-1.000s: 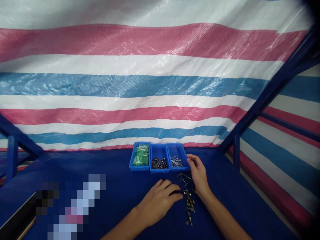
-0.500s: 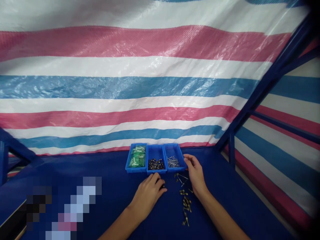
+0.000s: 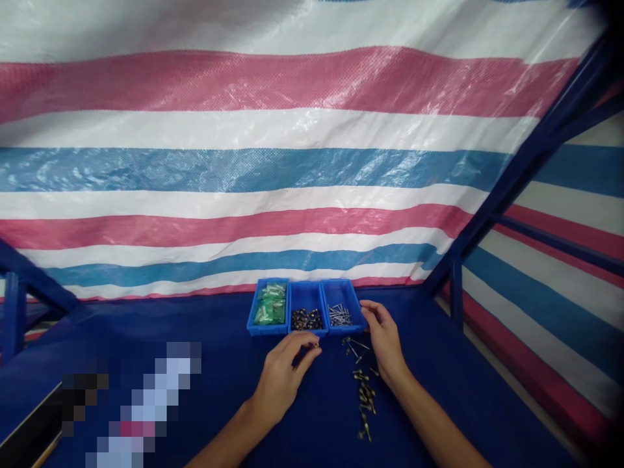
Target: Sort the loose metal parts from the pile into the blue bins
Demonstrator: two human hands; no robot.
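Three small blue bins stand in a row at the back of the blue table. The left bin [image 3: 268, 307] holds green plastic pieces, the middle bin [image 3: 307, 311] dark small parts, the right bin [image 3: 343, 307] silver nails. My left hand [image 3: 285, 370] is raised just in front of the middle bin, fingers curled in a pinch; whether they hold anything I cannot make out. My right hand [image 3: 384, 338] rests beside the right bin's right corner, fingers loosely curled. A scatter of small brass and silver fasteners [image 3: 364, 393] lies between my hands.
A striped pink, white and blue tarp [image 3: 273, 162] hangs behind the table. Dark blue metal frame bars [image 3: 517, 175] rise at the right, another frame [image 3: 19, 286] at the left. A blurred patch [image 3: 141, 403] covers something at the lower left.
My left hand has left the fastener scatter, moving left and forward to the front of the middle bin, fingers now pinched. My right hand has barely shifted.
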